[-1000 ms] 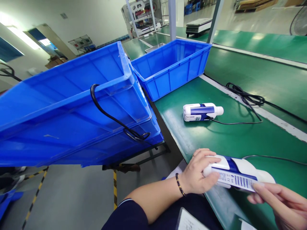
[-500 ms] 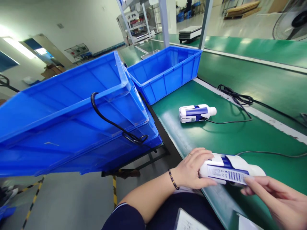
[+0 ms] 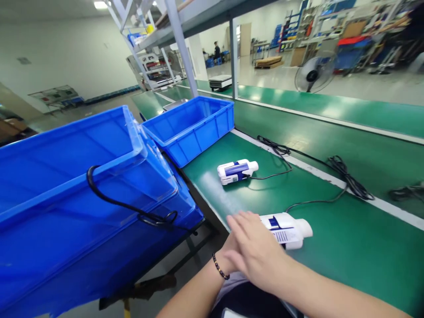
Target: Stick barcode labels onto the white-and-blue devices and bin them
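Observation:
A white and blue handheld device [image 3: 287,230] with a barcode label lies on the green table [image 3: 331,247] near its front edge, with a black cable running from it. My right hand [image 3: 256,247] reaches across to the left with its fingers stretched out flat, covering the device's left end and most of my left hand. Of my left hand [image 3: 231,255] only the edge by the beaded bracelet shows; its fingers are hidden. A second, similar device [image 3: 237,170] lies farther back on the table, plugged into a cable.
A large tilted blue bin [image 3: 82,198] stands at the left with a black cable [image 3: 126,205] hooked over its rim. A smaller blue bin [image 3: 192,128] sits on the table's far left. Coiled cables [image 3: 349,182] lie along the white stripe. A fan [image 3: 314,73] stands behind.
The view has swung up and right. My right hand let go of the device's right end and swept left over my left hand. The device now lies on the table.

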Demonstrator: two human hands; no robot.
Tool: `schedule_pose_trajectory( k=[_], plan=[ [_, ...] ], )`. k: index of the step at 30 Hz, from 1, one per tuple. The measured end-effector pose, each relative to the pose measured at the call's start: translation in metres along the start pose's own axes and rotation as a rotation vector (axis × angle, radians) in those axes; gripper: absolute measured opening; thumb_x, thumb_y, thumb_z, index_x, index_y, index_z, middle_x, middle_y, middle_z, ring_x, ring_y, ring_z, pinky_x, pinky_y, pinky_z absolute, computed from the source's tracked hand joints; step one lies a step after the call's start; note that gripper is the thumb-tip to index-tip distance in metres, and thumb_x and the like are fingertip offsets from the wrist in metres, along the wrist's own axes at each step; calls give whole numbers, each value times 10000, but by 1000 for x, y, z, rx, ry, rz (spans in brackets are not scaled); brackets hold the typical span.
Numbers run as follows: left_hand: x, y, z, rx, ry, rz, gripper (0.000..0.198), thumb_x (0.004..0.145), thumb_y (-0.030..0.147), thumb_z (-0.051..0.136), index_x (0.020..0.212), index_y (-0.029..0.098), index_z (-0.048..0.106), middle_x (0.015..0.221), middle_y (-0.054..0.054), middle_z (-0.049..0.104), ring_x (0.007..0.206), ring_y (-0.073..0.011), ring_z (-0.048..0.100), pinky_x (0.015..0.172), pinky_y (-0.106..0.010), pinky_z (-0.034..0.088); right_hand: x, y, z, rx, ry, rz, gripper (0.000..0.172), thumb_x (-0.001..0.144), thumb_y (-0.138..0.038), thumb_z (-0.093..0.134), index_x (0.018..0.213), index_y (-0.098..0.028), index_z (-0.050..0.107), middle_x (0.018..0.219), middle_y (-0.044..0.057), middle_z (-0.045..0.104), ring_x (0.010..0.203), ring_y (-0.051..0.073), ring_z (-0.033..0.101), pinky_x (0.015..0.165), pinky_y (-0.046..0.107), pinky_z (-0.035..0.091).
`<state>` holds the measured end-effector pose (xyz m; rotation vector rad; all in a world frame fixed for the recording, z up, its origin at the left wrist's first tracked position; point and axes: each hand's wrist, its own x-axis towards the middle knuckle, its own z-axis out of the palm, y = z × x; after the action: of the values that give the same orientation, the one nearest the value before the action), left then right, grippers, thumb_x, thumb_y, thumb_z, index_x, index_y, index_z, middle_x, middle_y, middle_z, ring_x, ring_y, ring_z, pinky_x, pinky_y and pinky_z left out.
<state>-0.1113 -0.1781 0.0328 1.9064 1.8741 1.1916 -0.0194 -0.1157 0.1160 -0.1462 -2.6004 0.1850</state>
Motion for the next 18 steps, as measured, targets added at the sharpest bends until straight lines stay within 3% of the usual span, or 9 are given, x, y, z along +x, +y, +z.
schedule_pose_trajectory(
  k=[3,5,9,12,15,18],
  plan=[
    [-1,-4,4,22,4,56,563,787,381,560,1319,296,395,1266,-22,505,1224,-312,424,1003,-477,399,16,1,32,-19,-126,33,848,737,-686,495,1318,-70,446,1260,211,497,1182,371,432,969,538,366],
    [0,-5,2,29,0,70,588,774,342,556,1328,253,380,1265,-50,503,1227,-326,420,1001,-474,404,4,20,34,-30,-185,72,916,711,-716,496,1361,-78,392,1287,216,471,1196,363,422,986,535,349],
    [0,3,-14,1,-13,46,639,738,394,610,1279,149,371,1261,-152,487,1233,-288,416,1022,-506,385,-45,75,8,-91,-195,138,798,773,-635,488,1352,-92,405,1216,191,533,1121,334,491,954,542,376],
    [0,23,-18,187,-62,66,622,752,334,599,1286,131,355,1300,-158,474,1276,-304,368,1049,-548,344,-80,107,-3,-53,-158,246,708,831,-598,402,1296,-67,462,1101,181,600,967,279,584,836,465,482],
    [7,43,-6,515,-130,146,637,746,254,579,1322,100,354,1358,-169,433,1318,-354,298,1042,-561,343,-93,115,2,10,-117,376,724,859,-601,296,1218,-12,516,1067,210,614,913,278,613,770,422,514],
    [29,45,9,775,-92,196,634,673,208,654,1267,114,450,1283,-204,489,1187,-382,460,940,-531,431,-81,113,9,3,-93,432,600,911,-486,239,1215,-46,511,1022,153,640,875,206,627,760,328,522]
  ],
)
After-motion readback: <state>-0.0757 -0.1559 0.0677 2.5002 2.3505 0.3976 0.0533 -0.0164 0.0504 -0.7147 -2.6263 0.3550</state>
